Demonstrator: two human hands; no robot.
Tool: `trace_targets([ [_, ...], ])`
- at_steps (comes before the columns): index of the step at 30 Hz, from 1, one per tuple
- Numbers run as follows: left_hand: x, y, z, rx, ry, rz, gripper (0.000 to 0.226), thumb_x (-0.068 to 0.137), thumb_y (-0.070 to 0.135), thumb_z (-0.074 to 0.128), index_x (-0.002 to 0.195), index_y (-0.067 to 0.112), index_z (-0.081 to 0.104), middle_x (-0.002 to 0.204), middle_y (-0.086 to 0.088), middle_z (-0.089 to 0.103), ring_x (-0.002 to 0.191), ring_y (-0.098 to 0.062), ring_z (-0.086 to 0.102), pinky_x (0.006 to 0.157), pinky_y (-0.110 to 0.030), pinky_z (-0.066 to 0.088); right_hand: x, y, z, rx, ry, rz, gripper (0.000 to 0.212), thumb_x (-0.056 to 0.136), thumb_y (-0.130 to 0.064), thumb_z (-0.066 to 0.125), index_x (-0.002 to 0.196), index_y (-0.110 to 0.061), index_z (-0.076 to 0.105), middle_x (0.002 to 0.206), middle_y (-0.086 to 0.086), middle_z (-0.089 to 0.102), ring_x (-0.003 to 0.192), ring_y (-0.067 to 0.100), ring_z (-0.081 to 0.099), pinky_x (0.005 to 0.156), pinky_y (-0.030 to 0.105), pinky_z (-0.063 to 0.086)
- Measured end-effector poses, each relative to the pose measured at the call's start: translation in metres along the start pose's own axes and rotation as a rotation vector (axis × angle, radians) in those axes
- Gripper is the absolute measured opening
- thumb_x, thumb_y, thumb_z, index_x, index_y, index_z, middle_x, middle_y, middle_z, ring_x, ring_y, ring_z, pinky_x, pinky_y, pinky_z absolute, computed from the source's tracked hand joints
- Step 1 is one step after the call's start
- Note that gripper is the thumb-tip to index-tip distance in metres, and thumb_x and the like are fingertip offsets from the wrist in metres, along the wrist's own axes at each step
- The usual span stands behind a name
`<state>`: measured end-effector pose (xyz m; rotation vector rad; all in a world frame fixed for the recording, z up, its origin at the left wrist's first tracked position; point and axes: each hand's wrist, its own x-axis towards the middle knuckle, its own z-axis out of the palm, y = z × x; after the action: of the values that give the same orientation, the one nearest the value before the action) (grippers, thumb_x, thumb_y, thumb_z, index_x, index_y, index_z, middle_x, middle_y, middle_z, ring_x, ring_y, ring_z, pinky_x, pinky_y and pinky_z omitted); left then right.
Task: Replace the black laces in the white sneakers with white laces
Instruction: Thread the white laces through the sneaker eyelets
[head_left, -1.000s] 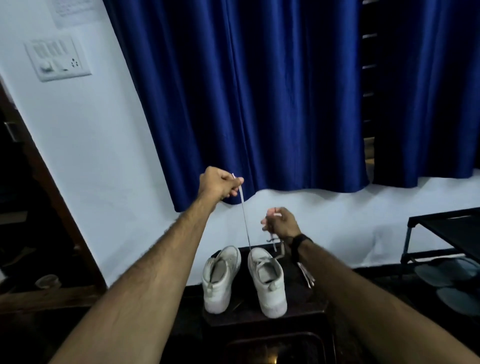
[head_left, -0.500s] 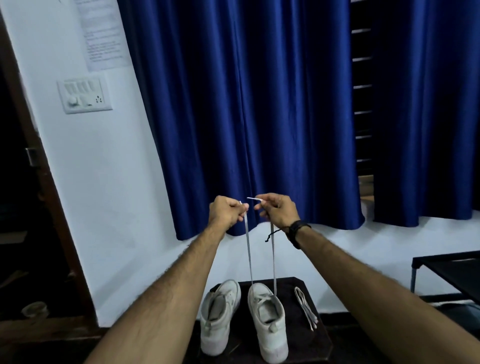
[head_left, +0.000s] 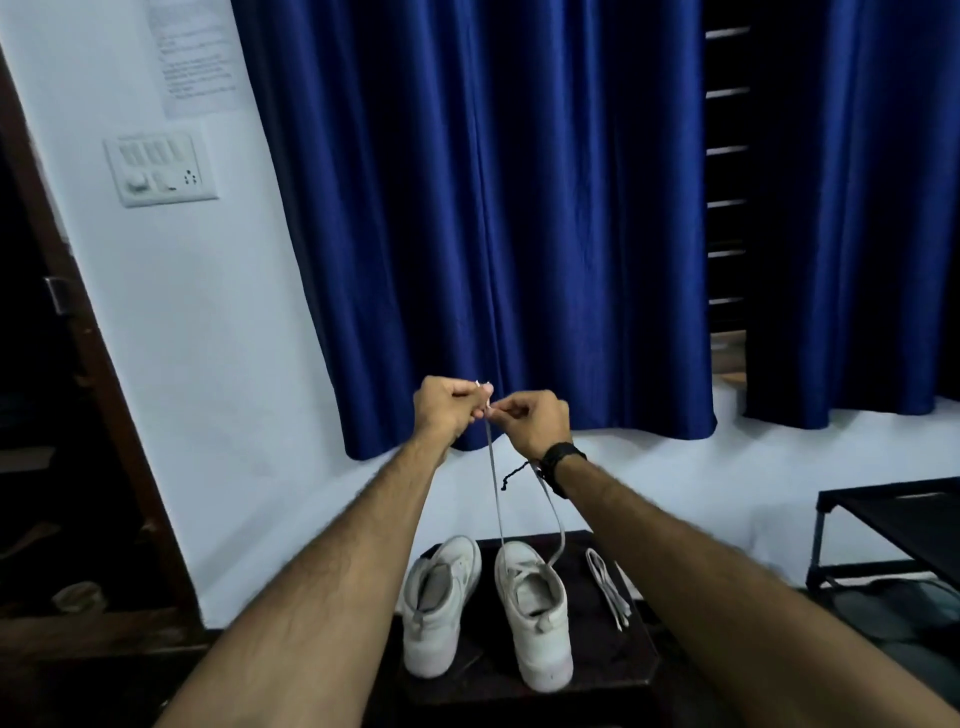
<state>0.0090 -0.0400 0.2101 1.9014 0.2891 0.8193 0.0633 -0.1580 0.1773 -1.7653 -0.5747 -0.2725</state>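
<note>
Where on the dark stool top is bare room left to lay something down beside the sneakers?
The dark stool shows bare patches in front of the folded lace, right of the right sneaker, and in the narrow strip between it and the left sneaker. The middle is crowded; the near edge is hidden by the arms.

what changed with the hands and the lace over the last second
The left hand and right hand, apart a second ago, have come together, bringing both ends of the white lace side by side above the right sneaker. Each hand keeps pinching its end. Left sneaker and folded spare lace lie unmoved.
</note>
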Motion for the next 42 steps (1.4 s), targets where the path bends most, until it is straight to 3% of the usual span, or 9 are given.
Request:
trace_targets([
  [7, 0.002, -0.006, 0.002, 0.033, 0.049, -0.008, 0.016, 0.083, 0.019, 0.078, 0.069, 0.011, 0.076, 0.060, -0.004, 0.068, 0.049, -0.005, 0.057, 0.056, -0.016, 0.049, -0.041, 0.038, 0.006, -0.238, 0.182, -0.227, 0.009, 0.083, -0.016, 0.068, 0.083, -0.024, 0.064, 0.081, -0.012, 0.058, 0.074, 0.009, 0.056, 0.069, 0.029, 0.048],
  [11, 0.001, -0.009, 0.002, 0.046, 0.016, -0.026, 0.014, 0.083, 0.026, 0.078, 0.075, 0.013, 0.078, 0.065, -0.003, 0.070, 0.053, -0.005, 0.058, 0.057, -0.018, 0.049, -0.047, 0.073, 0.007, -0.082, 0.251, 0.077, 0.018, 0.083, -0.007, 0.062, 0.080, -0.025, 0.063, 0.088, -0.002, 0.068, 0.077, 0.018, 0.064, 0.077, 0.033, 0.052],
  [15, 0.003, -0.020, -0.001, 0.015, -0.003, -0.045, 0.016, 0.085, 0.030, 0.075, 0.072, 0.021, 0.076, 0.071, 0.001, 0.074, 0.066, -0.007, 0.068, 0.073, -0.023, 0.052, -0.051, 0.115, -0.005, -0.368, -0.077, 0.320, 0.013, 0.086, -0.024, 0.065, 0.096, -0.019, 0.069, 0.103, 0.005, 0.071, 0.102, 0.025, 0.063, 0.085, 0.030, 0.048],
  [20, 0.006, -0.021, 0.004, -0.077, -0.108, -0.094, 0.027, 0.097, 0.027, 0.059, 0.074, 0.016, 0.068, 0.059, 0.001, 0.056, 0.053, -0.016, 0.061, 0.063, -0.029, 0.053, -0.084, 0.135, 0.022, -0.585, -0.473, 0.103, 0.036, 0.081, -0.040, 0.068, 0.109, -0.017, 0.065, 0.113, 0.005, 0.067, 0.109, 0.026, 0.060, 0.088, 0.031, 0.045],
  [23, 0.001, -0.028, 0.008, 0.308, -0.189, -0.052, 0.026, 0.095, 0.033, 0.059, 0.077, 0.019, 0.071, 0.085, 0.002, 0.066, 0.075, -0.019, 0.063, 0.071, -0.027, 0.049, -0.110, 0.151, 0.047, -0.794, -0.561, 0.006, 0.046, 0.085, -0.052, 0.061, 0.118, -0.020, 0.056, 0.125, 0.007, 0.059, 0.120, 0.028, 0.051, 0.101, 0.041, 0.033],
  [28, -0.042, -0.075, 0.018, 1.323, -0.506, 0.013, 0.047, 0.090, 0.044, 0.060, 0.130, 0.020, 0.056, 0.136, -0.004, 0.053, 0.128, -0.025, 0.046, 0.103, -0.037, 0.034, -0.127, 0.179, 0.058, -0.695, -0.379, -0.056, 0.042, 0.086, -0.047, 0.058, 0.122, -0.024, 0.056, 0.121, -0.001, 0.061, 0.123, 0.020, 0.049, 0.101, 0.037, 0.021],
  [34, -0.086, -0.144, 0.058, 0.887, -0.693, -0.259, 0.039, 0.095, 0.026, 0.050, 0.130, 0.012, 0.055, 0.132, -0.014, 0.059, 0.121, -0.030, 0.056, 0.092, -0.033, 0.044, -0.122, 0.185, 0.049, -0.695, -0.347, -0.085, 0.041, 0.091, -0.038, 0.053, 0.128, -0.022, 0.054, 0.122, 0.001, 0.060, 0.123, 0.023, 0.049, 0.100, 0.040, 0.028],
  [38, -0.098, -0.162, 0.068, 0.799, -0.626, -0.387, 0.031, 0.099, 0.020, 0.044, 0.114, 0.001, 0.064, 0.105, -0.017, 0.069, 0.111, -0.033, 0.064, 0.076, -0.028, 0.050, -0.122, 0.189, 0.050, -0.710, -0.399, -0.080, 0.041, 0.094, -0.040, 0.047, 0.133, -0.027, 0.050, 0.131, -0.001, 0.055, 0.130, 0.021, 0.040, 0.100, 0.042, 0.030],
  [42, -0.083, -0.167, 0.062, 0.857, -0.537, -0.336, 0.021, 0.087, 0.028, 0.058, 0.093, 0.013, 0.071, 0.110, -0.011, 0.071, 0.104, -0.027, 0.065, 0.078, -0.028, 0.048, -0.127, 0.193, 0.054, -0.714, -0.374, -0.098, 0.037, 0.098, -0.047, 0.041, 0.130, -0.031, 0.051, 0.128, -0.007, 0.057, 0.132, 0.018, 0.038, 0.099, 0.043, 0.033],
])
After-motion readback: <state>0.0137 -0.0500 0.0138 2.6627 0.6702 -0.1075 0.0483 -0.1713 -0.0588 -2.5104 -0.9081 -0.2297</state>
